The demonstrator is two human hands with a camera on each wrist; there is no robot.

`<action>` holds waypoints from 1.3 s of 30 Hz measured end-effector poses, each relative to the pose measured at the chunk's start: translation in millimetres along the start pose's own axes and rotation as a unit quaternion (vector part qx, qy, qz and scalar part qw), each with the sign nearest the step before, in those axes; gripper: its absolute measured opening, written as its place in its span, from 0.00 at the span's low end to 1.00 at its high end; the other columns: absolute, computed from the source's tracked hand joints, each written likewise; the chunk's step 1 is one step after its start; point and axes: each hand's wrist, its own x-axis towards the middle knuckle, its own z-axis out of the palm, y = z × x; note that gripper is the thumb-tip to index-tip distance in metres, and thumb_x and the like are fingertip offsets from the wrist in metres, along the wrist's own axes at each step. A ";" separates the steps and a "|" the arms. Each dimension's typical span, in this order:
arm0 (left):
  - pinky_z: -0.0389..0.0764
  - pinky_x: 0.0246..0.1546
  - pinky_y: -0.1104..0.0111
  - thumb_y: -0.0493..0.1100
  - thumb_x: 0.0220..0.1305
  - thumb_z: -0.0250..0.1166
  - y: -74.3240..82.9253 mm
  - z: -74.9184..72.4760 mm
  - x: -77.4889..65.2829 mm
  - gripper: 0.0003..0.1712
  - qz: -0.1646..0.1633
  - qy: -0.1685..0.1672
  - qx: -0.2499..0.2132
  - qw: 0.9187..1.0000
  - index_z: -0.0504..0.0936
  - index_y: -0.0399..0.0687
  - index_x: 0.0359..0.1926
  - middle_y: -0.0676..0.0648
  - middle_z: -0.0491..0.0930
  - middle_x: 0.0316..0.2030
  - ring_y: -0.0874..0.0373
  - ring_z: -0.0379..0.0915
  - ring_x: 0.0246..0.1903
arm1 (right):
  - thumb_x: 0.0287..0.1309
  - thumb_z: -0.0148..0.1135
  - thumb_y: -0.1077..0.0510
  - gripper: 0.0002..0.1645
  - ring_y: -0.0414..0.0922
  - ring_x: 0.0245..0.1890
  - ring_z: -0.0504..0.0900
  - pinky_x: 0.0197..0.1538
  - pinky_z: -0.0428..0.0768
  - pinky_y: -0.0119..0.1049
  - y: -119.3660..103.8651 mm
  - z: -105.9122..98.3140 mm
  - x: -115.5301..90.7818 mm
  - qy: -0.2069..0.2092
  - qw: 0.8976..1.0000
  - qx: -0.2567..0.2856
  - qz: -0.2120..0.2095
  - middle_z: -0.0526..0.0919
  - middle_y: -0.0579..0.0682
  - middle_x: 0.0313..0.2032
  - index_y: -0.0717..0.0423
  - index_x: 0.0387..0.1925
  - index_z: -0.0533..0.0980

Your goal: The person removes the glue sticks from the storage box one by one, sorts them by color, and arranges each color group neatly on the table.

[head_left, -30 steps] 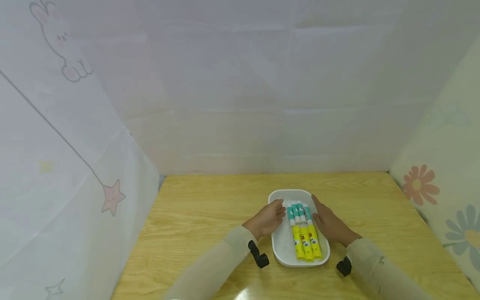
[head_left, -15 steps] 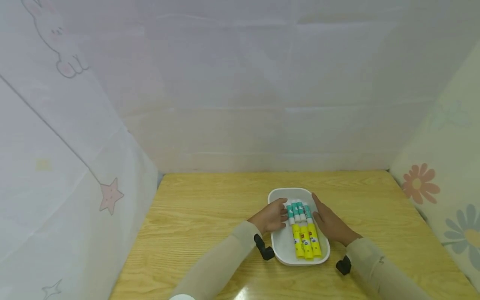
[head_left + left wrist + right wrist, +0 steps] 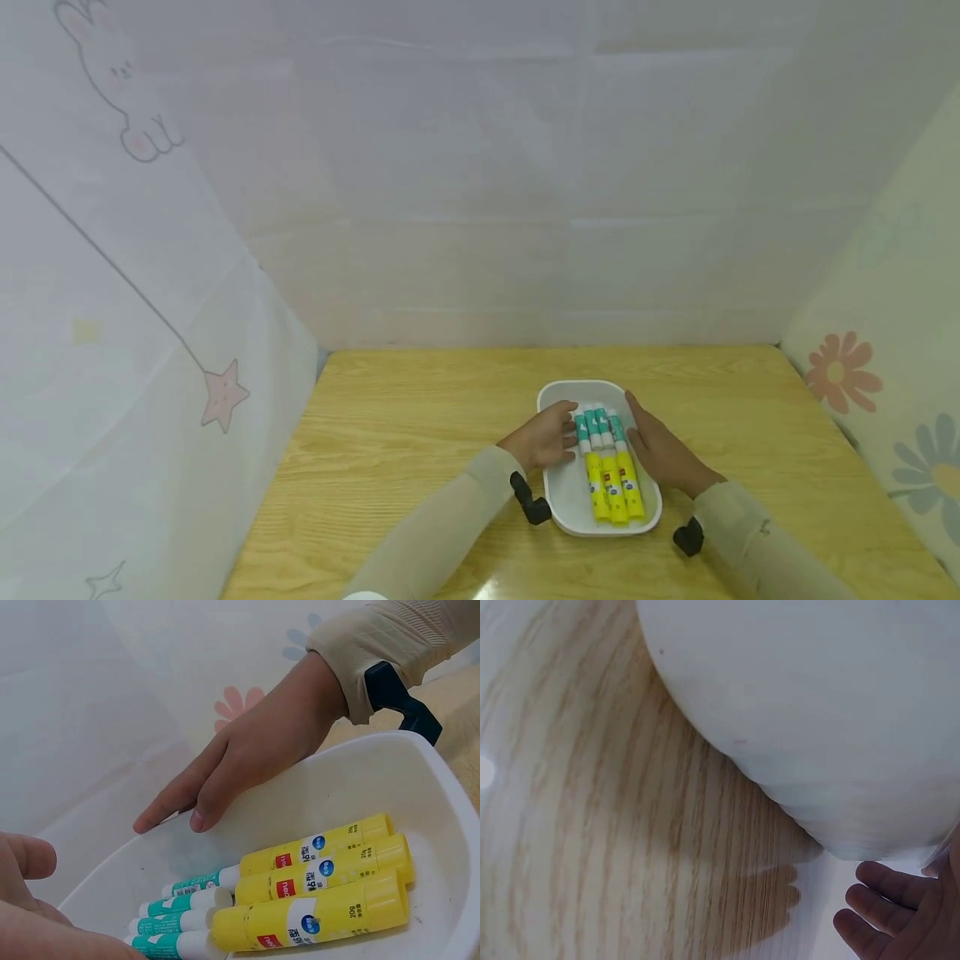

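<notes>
A white oblong plastic tub (image 3: 564,492) stands on the wooden table. In its near half lie three yellow glue sticks (image 3: 613,492), side by side. Beyond them are several smaller teal-and-white glue sticks (image 3: 592,427), also in a row. My left hand (image 3: 546,435) reaches over the left rim, fingers loosely bent beside the teal sticks, holding nothing. In the left wrist view its thumb and a finger show at the lower left. My right hand (image 3: 667,450) holds the tub's right rim, thumb inside and fingers outside; those fingers (image 3: 885,900) look fairly straight in the right wrist view.
The wooden table (image 3: 405,417) extends to both sides of the tub. Behind it hangs a pale cloth wall (image 3: 465,208), with printed side cloths at left and right. Each wrist wears a black mount (image 3: 531,500).
My left hand has moved a little right, farther over the tub, and its curled fingers have loosened near the teal glue sticks. The right hand and the glue sticks stay in place.
</notes>
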 end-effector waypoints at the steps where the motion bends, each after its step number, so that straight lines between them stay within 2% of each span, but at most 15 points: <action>1: 0.41 0.69 0.38 0.55 0.70 0.54 0.3 0.2 -0.1 0.51 0.001 0.000 0.000 1.000 0.37 0.28 0.73 0.28 0.38 0.73 0.30 0.36 0.71 | 0.76 0.41 0.58 0.40 0.61 0.73 0.48 0.70 0.51 0.61 0.3 0.1 0.2 0.002 1.000 -0.001 -0.002 0.42 0.60 0.75 0.54 0.76 0.32; 6: 0.42 0.68 0.38 0.55 0.71 0.53 1.5 2.2 -1.1 0.49 0.004 -0.001 -0.004 1.000 0.37 0.27 0.73 0.28 0.38 0.73 0.29 0.37 0.70 | 0.76 0.40 0.58 0.39 0.60 0.73 0.48 0.70 0.52 0.60 3.2 0.8 2.3 0.008 1.000 -0.008 -0.010 0.43 0.60 0.75 0.56 0.76 0.33; 11: 0.45 0.68 0.38 0.51 0.70 0.54 3.0 5.3 -0.8 0.47 0.004 0.023 -0.024 0.999 0.41 0.26 0.73 0.27 0.41 0.72 0.29 0.41 0.70 | 0.75 0.40 0.59 0.39 0.61 0.73 0.48 0.70 0.51 0.62 3.3 0.0 3.3 0.006 1.000 -0.003 -0.010 0.43 0.61 0.75 0.57 0.76 0.33; 16: 0.55 0.66 0.39 0.46 0.71 0.53 3.3 6.3 3.7 0.36 -0.001 0.058 -0.017 0.998 0.53 0.27 0.70 0.31 0.55 0.68 0.34 0.54 0.65 | 0.75 0.41 0.60 0.40 0.62 0.72 0.49 0.69 0.52 0.62 1.7 -1.5 3.6 0.013 1.000 -0.002 -0.021 0.44 0.62 0.75 0.58 0.76 0.34; 19: 0.61 0.64 0.42 0.45 0.72 0.53 3.3 6.3 6.5 0.29 -0.006 0.066 0.004 0.998 0.62 0.29 0.65 0.35 0.64 0.61 0.39 0.62 0.60 | 0.75 0.41 0.59 0.39 0.62 0.72 0.49 0.69 0.52 0.62 2.3 -0.6 3.8 0.013 1.000 -0.005 -0.018 0.44 0.62 0.75 0.57 0.76 0.33; 22: 0.68 0.61 0.47 0.45 0.71 0.54 3.0 6.4 8.1 0.24 -0.011 0.071 0.018 0.997 0.68 0.31 0.60 0.36 0.70 0.54 0.43 0.67 0.54 | 0.76 0.40 0.59 0.39 0.61 0.72 0.49 0.70 0.52 0.62 3.1 0.8 3.8 0.012 1.000 -0.004 -0.015 0.43 0.61 0.75 0.57 0.76 0.34; 26: 0.74 0.57 0.53 0.44 0.71 0.54 2.5 7.3 8.3 0.21 -0.015 0.082 0.023 0.996 0.71 0.32 0.56 0.36 0.72 0.51 0.45 0.70 0.51 | 0.76 0.41 0.59 0.39 0.62 0.72 0.49 0.70 0.52 0.62 2.8 1.3 2.8 0.010 1.000 0.001 -0.014 0.43 0.61 0.75 0.56 0.76 0.33; 34: 0.76 0.53 0.57 0.45 0.71 0.55 1.3 8.3 9.0 0.21 -0.014 0.076 0.026 0.997 0.71 0.31 0.56 0.36 0.71 0.51 0.47 0.70 0.48 | 0.76 0.41 0.59 0.41 0.60 0.73 0.48 0.70 0.52 0.60 1.2 -0.2 0.9 0.006 1.000 0.005 -0.008 0.42 0.59 0.75 0.50 0.76 0.30; 39: 0.77 0.51 0.58 0.44 0.71 0.56 -1.1 6.4 10.4 0.20 -0.009 0.067 0.027 0.997 0.73 0.31 0.54 0.38 0.73 0.47 0.50 0.70 0.43 | 0.75 0.41 0.59 0.40 0.61 0.73 0.48 0.70 0.52 0.61 0.7 1.8 0.5 0.005 1.000 0.015 -0.010 0.41 0.60 0.75 0.54 0.76 0.32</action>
